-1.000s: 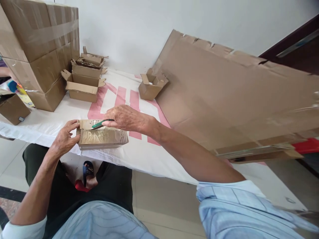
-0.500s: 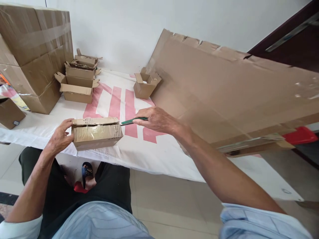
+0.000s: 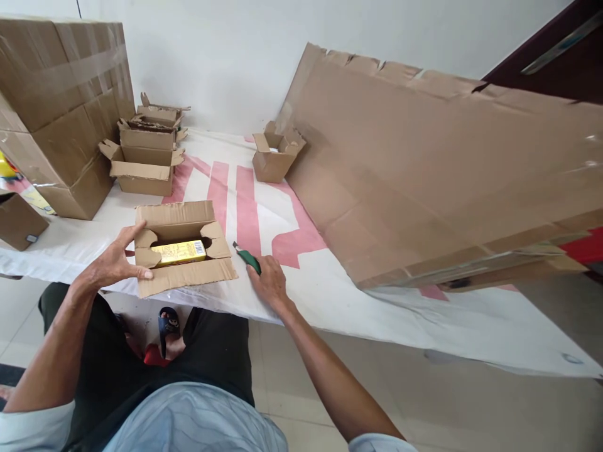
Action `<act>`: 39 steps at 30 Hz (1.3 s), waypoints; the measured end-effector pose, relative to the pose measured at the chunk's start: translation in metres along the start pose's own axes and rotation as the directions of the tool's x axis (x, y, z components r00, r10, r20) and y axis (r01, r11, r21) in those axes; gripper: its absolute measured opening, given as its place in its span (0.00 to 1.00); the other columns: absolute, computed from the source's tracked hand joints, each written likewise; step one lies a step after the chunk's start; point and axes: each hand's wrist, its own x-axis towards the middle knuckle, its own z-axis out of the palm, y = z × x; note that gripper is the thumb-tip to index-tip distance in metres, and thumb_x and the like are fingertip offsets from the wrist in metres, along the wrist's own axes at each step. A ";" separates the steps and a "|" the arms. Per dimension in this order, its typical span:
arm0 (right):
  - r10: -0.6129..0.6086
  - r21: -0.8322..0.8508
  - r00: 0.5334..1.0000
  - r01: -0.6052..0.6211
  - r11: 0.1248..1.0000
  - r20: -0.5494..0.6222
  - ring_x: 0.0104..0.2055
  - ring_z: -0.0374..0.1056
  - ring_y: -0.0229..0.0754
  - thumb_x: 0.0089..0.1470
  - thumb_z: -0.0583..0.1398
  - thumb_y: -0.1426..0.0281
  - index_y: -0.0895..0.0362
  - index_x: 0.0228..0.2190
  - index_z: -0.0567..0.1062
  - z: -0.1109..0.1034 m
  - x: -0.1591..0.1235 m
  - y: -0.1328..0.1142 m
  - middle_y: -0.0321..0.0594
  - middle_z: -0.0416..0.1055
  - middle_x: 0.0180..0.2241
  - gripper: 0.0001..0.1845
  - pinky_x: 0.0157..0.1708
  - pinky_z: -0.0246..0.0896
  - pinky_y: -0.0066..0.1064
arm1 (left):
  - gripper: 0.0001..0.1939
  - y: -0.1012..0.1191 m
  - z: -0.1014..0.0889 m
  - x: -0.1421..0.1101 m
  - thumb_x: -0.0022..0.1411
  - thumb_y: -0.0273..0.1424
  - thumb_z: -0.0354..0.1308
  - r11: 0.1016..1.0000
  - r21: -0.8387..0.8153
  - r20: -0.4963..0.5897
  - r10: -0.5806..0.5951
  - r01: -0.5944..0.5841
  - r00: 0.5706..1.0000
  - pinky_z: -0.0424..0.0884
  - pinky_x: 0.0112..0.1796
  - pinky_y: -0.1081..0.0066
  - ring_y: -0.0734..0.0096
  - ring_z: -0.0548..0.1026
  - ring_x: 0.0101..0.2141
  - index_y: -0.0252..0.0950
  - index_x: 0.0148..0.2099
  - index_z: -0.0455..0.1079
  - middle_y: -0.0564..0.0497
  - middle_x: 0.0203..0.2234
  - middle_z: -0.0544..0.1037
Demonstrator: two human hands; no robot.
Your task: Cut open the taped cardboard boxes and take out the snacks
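Note:
A small cardboard box [image 3: 188,274] lies at the table's front edge with its long flaps spread and its end flaps partly folded in. Inside it shows a yellow printed carton [image 3: 181,252] with a barcode. My left hand [image 3: 113,260] grips the box's left end, thumb on the front corner and fingers at the back corner. Just right of the box, my right hand [image 3: 269,280] is closed around a green utility knife [image 3: 249,258], low over the cloth. Its blade end points toward the box without touching it.
Several opened small boxes [image 3: 145,179] stand in a row at the back left, beside large taped cartons [image 3: 70,119]. Another open box [image 3: 273,164] sits mid-back against a large leaning cardboard sheet [image 3: 400,176]. A white cloth with pink shapes [image 3: 320,307] covers the table.
The box's top flaps have opened, and the yellow carton inside now shows. My right hand has drawn back toward me with the knife, away from the box's seam.

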 end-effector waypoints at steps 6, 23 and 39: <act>-0.031 0.401 0.998 0.051 0.915 -0.056 0.54 0.77 0.59 0.74 0.59 0.54 0.53 0.53 0.81 -0.012 0.026 -0.042 0.54 0.79 0.51 0.20 0.55 0.78 0.52 | 0.72 0.006 -0.005 0.003 0.48 0.57 0.85 0.997 0.075 0.051 -0.001 -0.002 0.999 0.82 0.66 0.42 0.29 0.70 0.76 0.49 0.88 0.60 0.37 0.77 0.69; -0.657 0.276 0.725 0.601 0.750 0.208 0.69 0.72 0.62 0.75 0.64 0.67 0.53 0.56 0.86 -0.061 0.058 -0.192 0.55 0.81 0.64 0.14 0.72 0.69 0.57 | 0.56 0.024 -0.004 -0.011 0.55 0.61 0.79 0.949 0.272 -0.166 -0.116 0.159 0.979 0.79 0.67 0.41 0.32 0.77 0.68 0.42 0.78 0.70 0.37 0.71 0.74; -0.552 0.171 0.575 0.583 0.794 0.604 0.58 0.80 0.57 0.68 0.70 0.69 0.54 0.51 0.81 -0.058 0.111 -0.209 0.51 0.85 0.55 0.11 0.53 0.69 0.42 | 0.35 0.005 0.012 -0.014 0.66 0.44 0.63 0.975 -0.206 -0.432 -0.162 0.078 0.887 0.83 0.64 0.44 0.34 0.81 0.67 0.42 0.73 0.79 0.40 0.66 0.85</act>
